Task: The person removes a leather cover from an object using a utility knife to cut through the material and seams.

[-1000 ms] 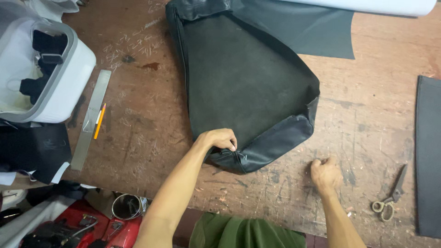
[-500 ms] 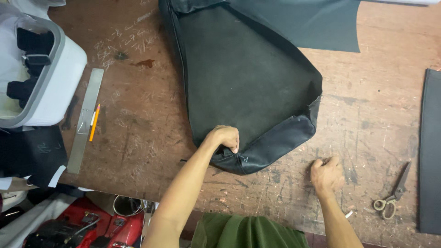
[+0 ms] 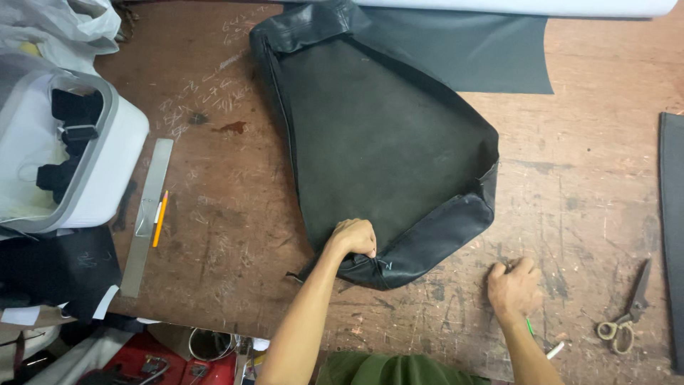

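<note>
A black leather cover (image 3: 385, 142) lies inside out on the scratched wooden table (image 3: 235, 199), its dull backing up and a shiny folded seam along its near edge. My left hand (image 3: 353, 237) is closed on that near edge at the cover's lower corner. My right hand (image 3: 514, 286) rests on the bare table to the right of the cover, fingers curled around a thin green and white pen-like thing whose tip (image 3: 554, 349) sticks out below the wrist.
Scissors (image 3: 627, 317) lie at the right. A dark sheet (image 3: 671, 235) runs along the right edge, another (image 3: 470, 53) at the back. A metal ruler (image 3: 146, 214) and orange pencil (image 3: 161, 217) lie left, beside a white box (image 3: 71, 171).
The view has shifted slightly. My right hand has curled tighter on the table near the pen-like thing. My left hand keeps its hold on the cover's edge.
</note>
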